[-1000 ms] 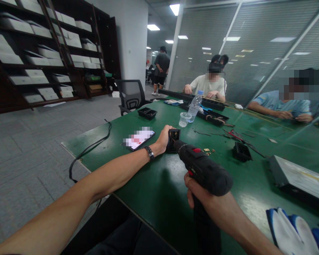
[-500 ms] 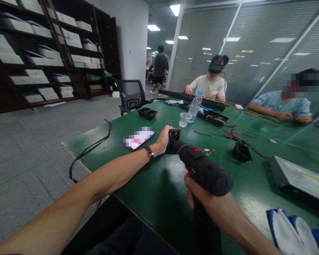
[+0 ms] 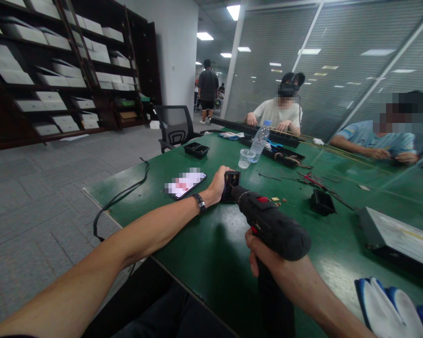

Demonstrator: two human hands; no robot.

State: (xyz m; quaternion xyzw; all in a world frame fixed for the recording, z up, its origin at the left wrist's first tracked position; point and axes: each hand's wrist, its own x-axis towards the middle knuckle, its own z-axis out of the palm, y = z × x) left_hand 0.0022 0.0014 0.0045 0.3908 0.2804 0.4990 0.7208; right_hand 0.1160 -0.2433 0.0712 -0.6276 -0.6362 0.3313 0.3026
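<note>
My left hand (image 3: 218, 184) is closed around the left side of a small black box (image 3: 231, 193), which stands on edge with its hollow side facing right and toward me. Some brass-coloured bits show inside it. In my right hand (image 3: 268, 256) is a black cordless drill (image 3: 271, 223) with red accents, gripped by its handle. The drill's front end points into the box's opening; whether the bit touches anything inside I cannot tell. Just right of the box, small brass-coloured pieces (image 3: 275, 199) lie on the green table (image 3: 197, 244).
A phone (image 3: 185, 183) lies left of the box. Beyond stand a plastic cup (image 3: 246, 158), a water bottle (image 3: 260, 142) and black trays (image 3: 196, 150). To the right are another black tray (image 3: 322, 202), a metal-topped case (image 3: 402, 234) and gloves (image 3: 391, 305). Two people sit across the table.
My hands, the drill and the box hold nearly the same positions. The view has shifted very slightly. A person in the background has moved a little to the left.
</note>
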